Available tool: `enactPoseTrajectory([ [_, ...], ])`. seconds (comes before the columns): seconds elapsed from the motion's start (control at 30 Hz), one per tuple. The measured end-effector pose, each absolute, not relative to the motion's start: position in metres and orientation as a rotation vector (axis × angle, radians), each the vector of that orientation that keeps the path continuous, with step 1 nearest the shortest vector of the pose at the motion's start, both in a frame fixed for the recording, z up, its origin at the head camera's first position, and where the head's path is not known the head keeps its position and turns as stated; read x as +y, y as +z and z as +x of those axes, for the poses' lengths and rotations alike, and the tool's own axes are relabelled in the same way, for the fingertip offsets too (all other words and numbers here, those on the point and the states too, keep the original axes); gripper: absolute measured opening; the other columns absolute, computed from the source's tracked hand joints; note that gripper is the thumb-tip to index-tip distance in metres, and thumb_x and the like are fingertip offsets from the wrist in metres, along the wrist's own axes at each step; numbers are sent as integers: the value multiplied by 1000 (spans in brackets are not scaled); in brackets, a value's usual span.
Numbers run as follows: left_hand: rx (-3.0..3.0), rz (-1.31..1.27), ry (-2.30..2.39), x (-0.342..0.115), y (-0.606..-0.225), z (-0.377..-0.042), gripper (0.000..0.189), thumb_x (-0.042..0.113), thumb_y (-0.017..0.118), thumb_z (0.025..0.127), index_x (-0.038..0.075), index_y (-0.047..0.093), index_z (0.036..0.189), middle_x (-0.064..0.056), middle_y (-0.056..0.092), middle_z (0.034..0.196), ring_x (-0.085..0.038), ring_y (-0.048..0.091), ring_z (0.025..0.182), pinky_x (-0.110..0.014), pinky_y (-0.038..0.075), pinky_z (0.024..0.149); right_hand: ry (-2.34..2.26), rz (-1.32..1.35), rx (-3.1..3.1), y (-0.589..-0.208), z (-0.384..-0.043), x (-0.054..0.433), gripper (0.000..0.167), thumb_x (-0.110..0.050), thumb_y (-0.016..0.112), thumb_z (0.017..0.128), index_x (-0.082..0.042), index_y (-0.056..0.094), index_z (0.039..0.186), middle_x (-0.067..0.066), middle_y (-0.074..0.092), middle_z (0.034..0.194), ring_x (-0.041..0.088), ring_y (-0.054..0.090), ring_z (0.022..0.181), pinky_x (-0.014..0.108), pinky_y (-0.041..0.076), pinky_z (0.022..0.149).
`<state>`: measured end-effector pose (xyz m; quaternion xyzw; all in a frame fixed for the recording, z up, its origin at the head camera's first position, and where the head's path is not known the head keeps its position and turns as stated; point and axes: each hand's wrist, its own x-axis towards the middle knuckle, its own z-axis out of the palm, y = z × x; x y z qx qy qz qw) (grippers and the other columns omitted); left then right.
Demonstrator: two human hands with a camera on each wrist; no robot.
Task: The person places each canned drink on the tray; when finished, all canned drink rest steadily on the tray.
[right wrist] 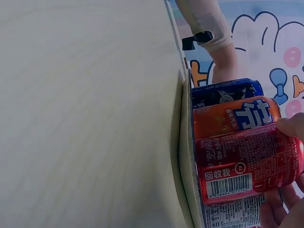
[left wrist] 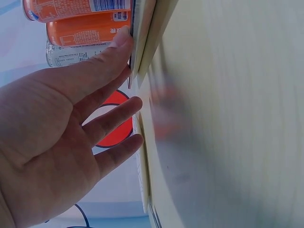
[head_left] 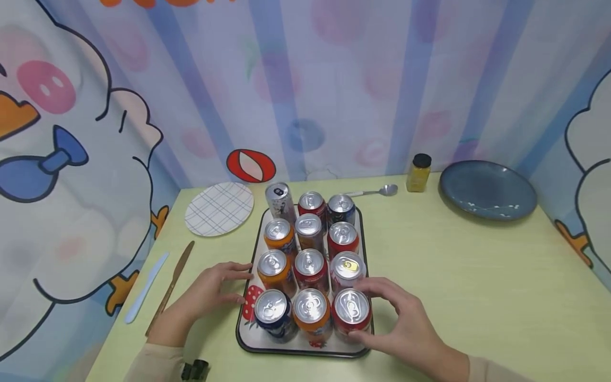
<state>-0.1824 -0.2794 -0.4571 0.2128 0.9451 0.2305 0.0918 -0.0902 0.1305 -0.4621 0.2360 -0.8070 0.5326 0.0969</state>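
A rectangular tray point(head_left: 305, 347) with a dark rim and strawberry print bears rows of drink cans. My right hand point(head_left: 406, 323) grips the red Coca-Cola can point(head_left: 352, 313) in the front right corner, thumb on its near side and fingers behind. In the right wrist view this can point(right wrist: 247, 161) stands beside an orange can point(right wrist: 232, 116) and a dark blue can point(right wrist: 228, 92). My left hand point(head_left: 217, 289) is at the tray's left edge, its fingers extended and spread. The left wrist view shows its thumb point(left wrist: 107, 59) by the tray edge, beside orange cans point(left wrist: 88, 31).
Left of the tray lie a checked plate point(head_left: 219, 209), a light blue knife point(head_left: 147, 286) and a brown knife point(head_left: 174, 281). Behind it is a spoon point(head_left: 382, 191). A yellow jar with a black lid point(head_left: 418, 174) and a dark blue plate point(head_left: 487, 188) are at the back right.
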Motion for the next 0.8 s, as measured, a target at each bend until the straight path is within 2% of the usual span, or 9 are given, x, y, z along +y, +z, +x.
enactPoseTrajectory([
  [0.23,2809,653,680,-280,-453,-183,48,15,89,79,12,76,125,-10,64,145,-41,55,136,-62,46,112,1495,737,-2413,-464,-90,130,67,-37,97,70,-27,65,128,-8,66,132,9,62,123,20,54,102],
  [0.37,2793,635,683,-279,-452,-184,46,15,89,80,16,76,124,-8,62,147,-40,53,139,-62,44,114,1491,740,-2461,-463,-89,136,71,-39,95,71,-30,63,133,-10,63,136,8,60,127,20,52,107],
  [0.5,2790,625,688,-280,-451,-186,44,16,87,82,16,76,125,-9,61,148,-40,52,140,-62,43,115,1496,811,-2448,-465,-91,149,73,-28,95,74,-24,62,139,-6,62,139,8,59,127,21,53,105],
  [0.6,2804,619,698,-281,-450,-187,44,18,86,84,14,75,126,-11,62,147,-41,53,139,-62,43,115,1444,848,-2424,-468,-97,164,73,-17,94,75,-18,61,141,-1,63,139,7,58,129,18,52,103],
  [0.8,2897,581,728,-288,-447,-191,45,17,83,88,7,71,130,-14,65,141,-41,57,135,-60,46,113,1198,674,-2439,-474,-118,203,72,-3,88,79,-17,60,144,2,59,147,-3,47,139,5,37,110],
])
